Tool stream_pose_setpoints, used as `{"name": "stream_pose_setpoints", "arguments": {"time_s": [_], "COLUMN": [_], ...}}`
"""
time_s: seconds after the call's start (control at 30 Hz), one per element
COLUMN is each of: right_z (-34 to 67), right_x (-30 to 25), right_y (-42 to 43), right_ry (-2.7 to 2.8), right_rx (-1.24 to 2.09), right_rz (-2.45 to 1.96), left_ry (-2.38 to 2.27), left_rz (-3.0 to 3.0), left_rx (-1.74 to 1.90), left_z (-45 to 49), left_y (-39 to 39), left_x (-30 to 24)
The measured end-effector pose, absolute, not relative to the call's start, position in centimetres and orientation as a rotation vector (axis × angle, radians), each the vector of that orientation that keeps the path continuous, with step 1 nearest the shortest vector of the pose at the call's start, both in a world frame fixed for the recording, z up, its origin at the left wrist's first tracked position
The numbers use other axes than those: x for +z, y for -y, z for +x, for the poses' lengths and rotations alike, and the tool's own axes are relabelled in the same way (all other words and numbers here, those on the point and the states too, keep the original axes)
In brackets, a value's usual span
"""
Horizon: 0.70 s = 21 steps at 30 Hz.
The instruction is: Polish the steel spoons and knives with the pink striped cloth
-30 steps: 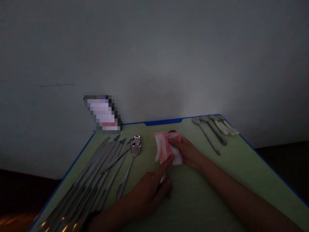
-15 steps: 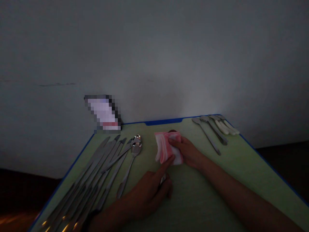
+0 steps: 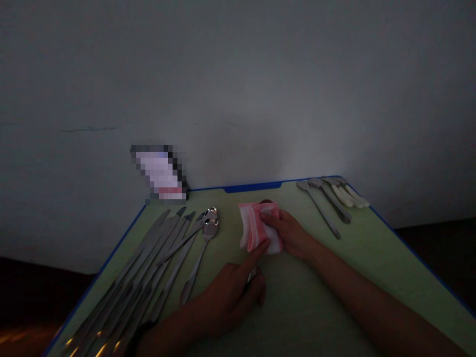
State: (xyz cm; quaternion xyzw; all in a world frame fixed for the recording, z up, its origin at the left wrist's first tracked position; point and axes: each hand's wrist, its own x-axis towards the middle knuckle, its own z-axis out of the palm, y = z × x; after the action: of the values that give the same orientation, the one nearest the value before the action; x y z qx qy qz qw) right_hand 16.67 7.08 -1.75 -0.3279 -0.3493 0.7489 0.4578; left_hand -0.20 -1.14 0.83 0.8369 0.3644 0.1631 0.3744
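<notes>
A pink-and-white cloth (image 3: 256,225) is folded around the upper part of a spoon (image 3: 266,202), whose rounded tip shows just above it. My right hand (image 3: 292,230) is closed on the cloth, thumb across its front. Below it, my left hand (image 3: 238,292) has its fingers curled round the spoon's silvery handle, with the index finger stretched up to the cloth's lower edge. Most of the spoon is hidden by the cloth and my fingers. Two shiny spoons (image 3: 210,229) lie left of the cloth, one crossing the table knives.
Several table knives (image 3: 148,248) lie side by side along the left of the green, blue-edged table (image 3: 297,307). Several spoons (image 3: 320,208) and white-handled cutlery (image 3: 344,196) lie at the far right. A blurred-out phone (image 3: 159,173) leans against the wall (image 3: 238,89).
Hardly anything differs. Both hands keep the same place and hold on the cloth and spoon, and the cutlery lies as before.
</notes>
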Motion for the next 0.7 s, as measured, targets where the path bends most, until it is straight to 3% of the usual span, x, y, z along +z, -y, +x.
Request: {"name": "stream_pose_setpoints", "arguments": {"time_s": [0.7], "right_z": [16.77], "right_x": [-1.71], "right_y": [-7.01], "right_ry": [0.886], "right_rx": [1.837], "right_rz": [-0.810], "left_ry": [-0.924], "left_rz": [2.140], "left_rx": [0.395], "left_z": [-0.16], "left_y": [1.01], "left_x": [1.13]}}
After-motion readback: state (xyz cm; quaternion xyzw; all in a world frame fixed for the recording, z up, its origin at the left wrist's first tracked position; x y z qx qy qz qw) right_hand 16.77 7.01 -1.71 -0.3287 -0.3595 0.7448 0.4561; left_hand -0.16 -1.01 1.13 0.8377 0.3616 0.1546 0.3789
